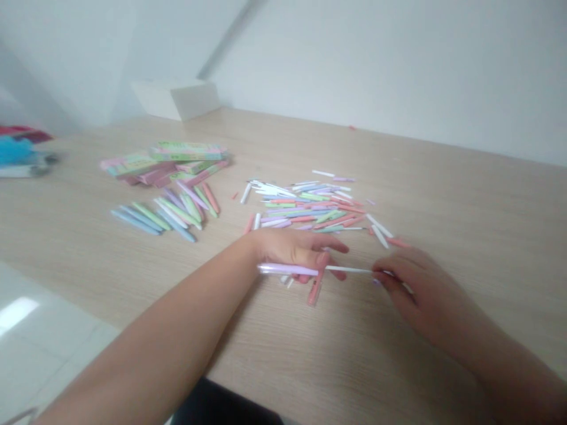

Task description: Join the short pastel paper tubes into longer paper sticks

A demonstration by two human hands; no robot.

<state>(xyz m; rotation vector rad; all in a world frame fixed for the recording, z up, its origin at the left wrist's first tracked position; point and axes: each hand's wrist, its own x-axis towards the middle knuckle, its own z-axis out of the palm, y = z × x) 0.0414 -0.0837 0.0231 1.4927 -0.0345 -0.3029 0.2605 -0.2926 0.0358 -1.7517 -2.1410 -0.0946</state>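
Observation:
My left hand is closed around a lilac pen barrel, with its thumb on top. A coral pen cap sticks out below the same thumb. Between the fingertips of my right hand is the far end of a thin white pen refill. The refill lies in line with the barrel; whether it enters the barrel cannot be made out. A small purple bit shows under my right fingertips. Just beyond my hands lies a loose pile of pastel pen parts.
Finished-looking pastel pens lie in a group at the left. Behind them are several stacked pastel boxes. A white box stands by the wall. Blue and red items sit at the far left table edge.

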